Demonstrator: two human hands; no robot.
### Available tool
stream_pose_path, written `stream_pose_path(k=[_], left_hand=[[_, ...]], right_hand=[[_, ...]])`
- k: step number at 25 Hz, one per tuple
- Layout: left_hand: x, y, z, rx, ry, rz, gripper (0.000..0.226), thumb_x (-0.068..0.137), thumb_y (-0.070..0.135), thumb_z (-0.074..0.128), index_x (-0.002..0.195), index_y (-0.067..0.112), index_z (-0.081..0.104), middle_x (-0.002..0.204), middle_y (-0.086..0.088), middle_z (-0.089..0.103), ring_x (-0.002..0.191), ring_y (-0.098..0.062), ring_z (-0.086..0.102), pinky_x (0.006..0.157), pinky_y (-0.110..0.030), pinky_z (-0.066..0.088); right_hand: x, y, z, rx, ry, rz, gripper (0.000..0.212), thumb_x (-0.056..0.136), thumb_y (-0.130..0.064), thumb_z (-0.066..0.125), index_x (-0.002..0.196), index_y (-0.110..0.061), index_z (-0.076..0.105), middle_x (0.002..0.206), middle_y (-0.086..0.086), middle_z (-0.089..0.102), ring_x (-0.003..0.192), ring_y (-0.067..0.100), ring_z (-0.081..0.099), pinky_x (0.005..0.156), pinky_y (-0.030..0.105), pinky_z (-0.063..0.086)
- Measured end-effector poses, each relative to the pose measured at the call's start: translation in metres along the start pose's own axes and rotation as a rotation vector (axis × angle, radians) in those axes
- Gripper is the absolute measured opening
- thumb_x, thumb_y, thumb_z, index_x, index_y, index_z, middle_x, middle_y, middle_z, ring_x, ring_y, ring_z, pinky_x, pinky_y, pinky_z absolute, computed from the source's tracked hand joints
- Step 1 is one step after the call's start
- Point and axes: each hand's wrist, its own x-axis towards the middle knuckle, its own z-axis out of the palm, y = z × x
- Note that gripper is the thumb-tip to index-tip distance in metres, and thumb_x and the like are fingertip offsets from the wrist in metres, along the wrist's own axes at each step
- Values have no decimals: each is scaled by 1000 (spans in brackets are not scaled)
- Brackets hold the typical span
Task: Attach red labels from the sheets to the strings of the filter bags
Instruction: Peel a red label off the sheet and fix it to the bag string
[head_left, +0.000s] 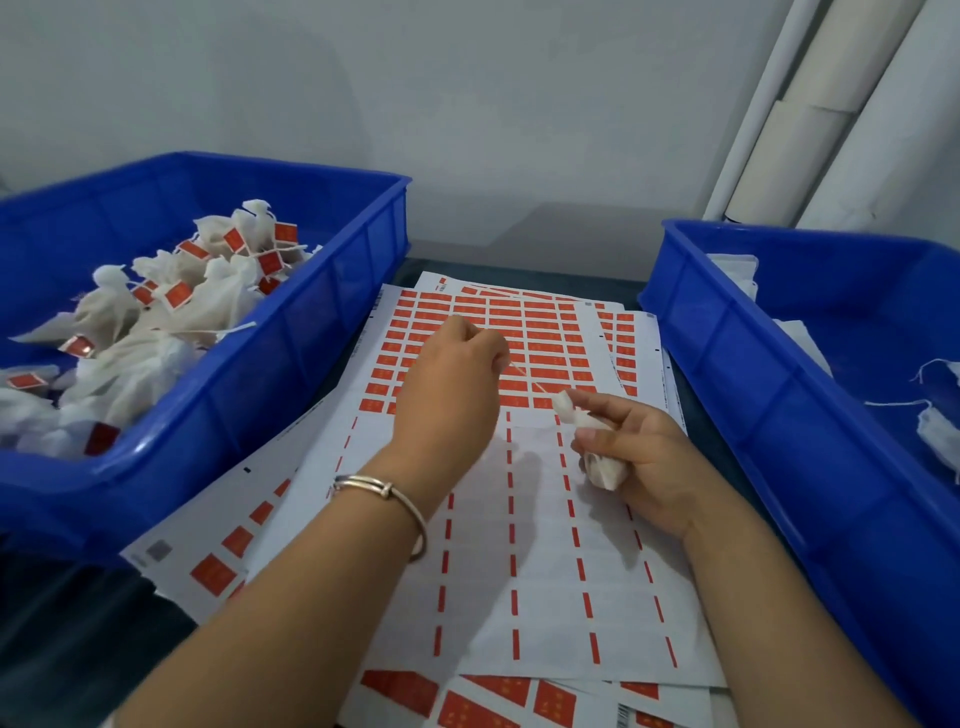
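The right hand (641, 457) curls round a white filter bag (597, 452), thumb and fingers wrapped about its body so that the gathered neck pokes out above the thumb, toward the left hand. From that neck a thin string (530, 382) runs taut, up and across to the left hand (452, 379), which is closed with its fingertips pinching the string's far end; the knuckles face the camera, so the pinch itself is hidden. A bangle (387, 493) sits on the left wrist. Both hands hover over a spread of label sheets (540, 519): directly under the wrists the top sheet is mostly stripped, only red dashes left between the blank cells, while beyond the left hand's fingers rows of red labels (550, 332) still fill the sheet. More sheets fan out below and to the outer side of the left forearm, some with labels on them. Out past the left hand stands a blue bin (291, 332) heaped with bags (171, 306) that already carry red tags on their strings. Out past the right hand stands a second blue bin (779, 395), holding a few white bags (937, 431) with loose bare strings near its far wall. Whether a label is already on the taut string cannot be told.
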Motion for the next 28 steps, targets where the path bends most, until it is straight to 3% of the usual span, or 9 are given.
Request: stream_pose_path(k=[2,5,9,14,16,20,22,26,28], left_hand=[[1,-13,-12,41,-27,84,23,89,25,59,112,26,61,112,4,54,89,-7,42,75,-18,37],[0,-30,-24,33,-95,222,22,91,28,54,113,26,60,116,7,52,94,-4,40,80,-15,34],[7,-45,-31,29,-64,263,23,92,30,54,113,23,60,118,7,53,96,-2,39,83,-15,34],[15,-64,-23,-74,-20,31,11,88,28,61,99,29,59,98,16,48,87,-5,47,73,-11,34],[12,-71,-13,-145,-39,-77,11,88,28,61,92,34,53,93,17,48,78,-5,53,66,-10,38],[7,-86,-3,-262,-211,-301,14,90,30,58,78,35,53,77,22,51,63,-3,59,48,-9,41],[6,-87,-5,-250,-232,-308,18,90,30,58,73,36,54,74,23,52,60,-3,60,44,-8,41],[6,-83,-10,-164,-450,-391,14,91,29,56,78,24,59,72,9,57,61,-12,62,60,-22,55],[9,-82,-21,-283,-591,-516,29,93,34,50,79,13,64,62,1,61,46,-10,57,52,-20,50]], right_hand=[[-3,-3,1,-109,-63,6,37,79,-5,67,82,-41,77,89,-28,70,84,-1,68,64,18,54],[-5,-7,8,-111,-173,53,24,71,-28,69,93,-33,76,92,-10,73,78,12,71,66,21,55],[5,-18,39,-129,-224,7,21,86,-40,55,94,-34,73,100,-4,73,92,16,70,79,28,56],[27,-17,74,-269,-161,-29,37,96,-13,47,70,-19,73,75,2,70,74,14,69,76,25,55],[33,-7,80,-229,-107,-30,29,95,-13,51,76,-16,72,73,1,70,69,12,69,69,22,54],[42,8,72,14,31,-55,28,98,-16,47,89,-14,74,94,7,74,87,20,71,70,26,57],[42,8,64,43,27,-65,35,100,-21,41,90,-17,75,99,8,73,92,23,70,74,29,57],[41,15,70,-247,69,-129,30,99,-26,44,91,-22,73,91,-4,74,86,14,70,68,18,55],[41,20,74,-342,128,-163,25,97,-28,48,89,-22,71,83,-9,73,80,10,68,64,15,53]])
